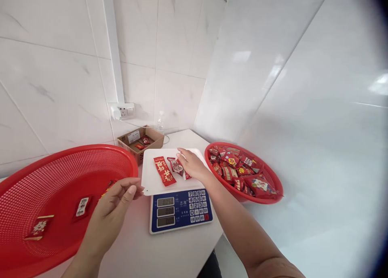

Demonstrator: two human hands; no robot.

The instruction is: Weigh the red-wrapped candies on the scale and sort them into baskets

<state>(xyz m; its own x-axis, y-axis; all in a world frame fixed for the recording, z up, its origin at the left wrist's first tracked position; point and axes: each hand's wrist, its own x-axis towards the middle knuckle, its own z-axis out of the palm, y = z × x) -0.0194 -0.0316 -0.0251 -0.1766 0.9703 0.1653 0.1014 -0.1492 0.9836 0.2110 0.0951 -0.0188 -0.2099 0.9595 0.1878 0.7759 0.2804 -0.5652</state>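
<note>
A white pan [150, 165] tops the blue-and-white digital scale [182, 228]. On it lie a long red snack packet [164, 171] with gold lettering and, to its right, a small red-and-white packet [176, 167]. My right hand [190, 163] reaches over the pan with fingers stretched out, at the small packet's right side and partly covering it; another wrapper end [187, 176] shows below the hand. Beside the pan's left corner, my left hand [117, 203] has loosely bent fingers, thumb apart, with nothing visible in it.
A large red basket [72, 150] at left holds a few packets. The red basket [280, 181] at right is heaped with snack packets. Behind the scale stand a cardboard box [127, 148] with some packets and a clear bottle [160, 122]. A plugged socket [124, 111] is on the tiled wall.
</note>
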